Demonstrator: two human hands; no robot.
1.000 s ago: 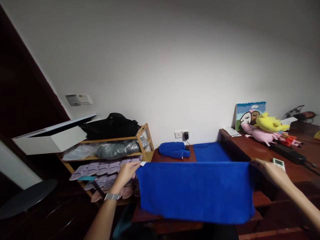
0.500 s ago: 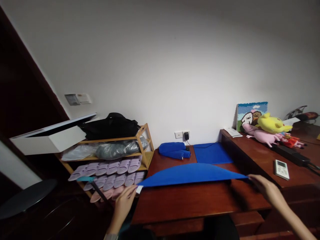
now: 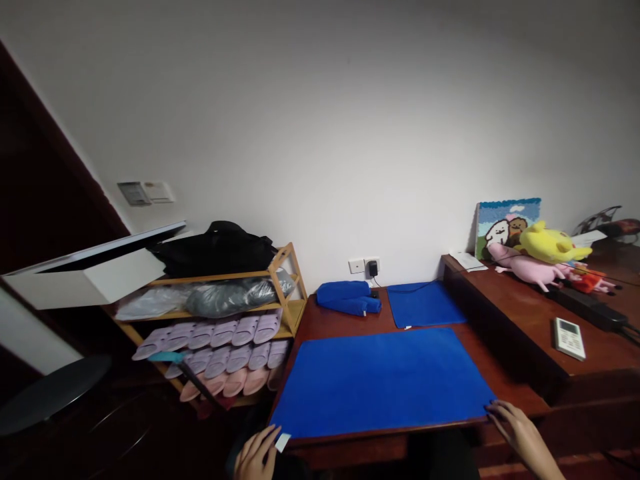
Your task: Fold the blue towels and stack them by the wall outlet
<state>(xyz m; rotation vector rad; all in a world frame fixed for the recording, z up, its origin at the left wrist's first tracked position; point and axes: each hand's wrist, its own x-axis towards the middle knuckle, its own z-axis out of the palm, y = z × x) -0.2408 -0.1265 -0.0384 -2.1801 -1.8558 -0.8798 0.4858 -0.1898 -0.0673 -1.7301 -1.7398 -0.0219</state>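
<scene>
A blue towel (image 3: pixel 385 380) lies spread flat over the near part of the brown wooden table, with a small white label at its near left corner. My left hand (image 3: pixel 257 455) is at that corner, the fingertips closed on the edge beside the label. At the near right corner, my right hand (image 3: pixel 517 432) pinches the towel between thumb and fingers. Behind the spread towel, a folded blue towel (image 3: pixel 425 305) rests flat against the wall side. To its left is a rolled or bunched blue bundle (image 3: pixel 347 298).
A wooden shoe rack (image 3: pixel 293 313) with purple and pink slippers (image 3: pixel 217 333) stands at left, topped by a black bag (image 3: pixel 215 250) and white box (image 3: pixel 95 277). On the raised right surface are plush toys (image 3: pixel 545 257), a white remote (image 3: pixel 569 339) and a picture (image 3: pixel 507 227).
The towel, raised and bowed between my hands before, now lies flat on the table. Both hands have come down and nearer to me, still at its near corners.
</scene>
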